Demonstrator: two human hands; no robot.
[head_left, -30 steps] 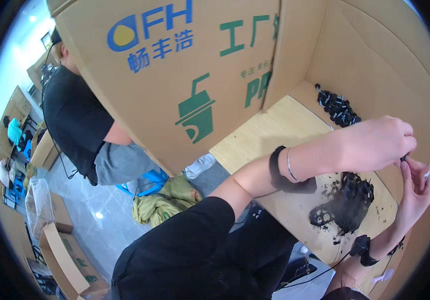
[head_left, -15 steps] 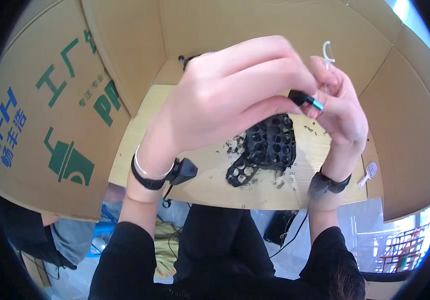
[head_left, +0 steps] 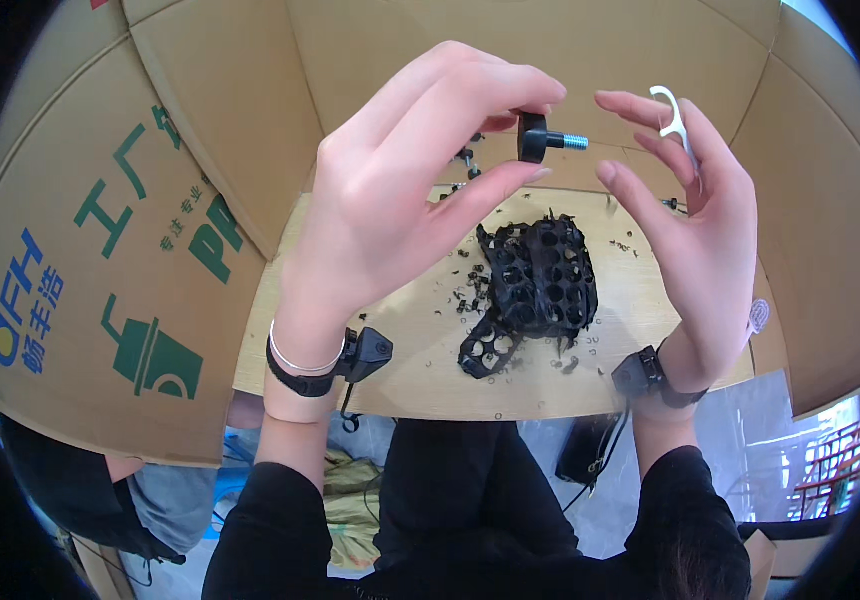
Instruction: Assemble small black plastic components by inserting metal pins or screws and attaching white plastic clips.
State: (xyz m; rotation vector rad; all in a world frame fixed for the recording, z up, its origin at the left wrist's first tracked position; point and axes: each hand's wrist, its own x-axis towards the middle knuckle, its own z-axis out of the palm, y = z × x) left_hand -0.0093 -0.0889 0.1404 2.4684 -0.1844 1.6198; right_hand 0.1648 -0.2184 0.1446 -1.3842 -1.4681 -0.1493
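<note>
My left hand [head_left: 410,170] pinches a black knob screw [head_left: 533,138] by its round head, between thumb and fingertips. The screw lies sideways above the table, its metal threaded end toward my right hand. My right hand [head_left: 685,200] has thumb and forefinger spread apart, not touching the screw. Tucked among its fingers is a white floss pick [head_left: 677,122], its curved head sticking up. Below both hands, a black rubbery sheet full of round holes [head_left: 547,275] lies on the table, with a loose flap at its lower left.
Small black scraps [head_left: 470,292] and tiny rings are scattered around the sheet on the wooden table [head_left: 410,375]. More black screws [head_left: 472,165] lie behind my left hand. Cardboard walls [head_left: 250,70] enclose the table. A pale oval-headed item [head_left: 758,316] is beside my right wrist.
My hands have moved apart. The right fingers have left the screw, which stays in my left hand, now raised and moved left. The floss pick remains in my right hand.
</note>
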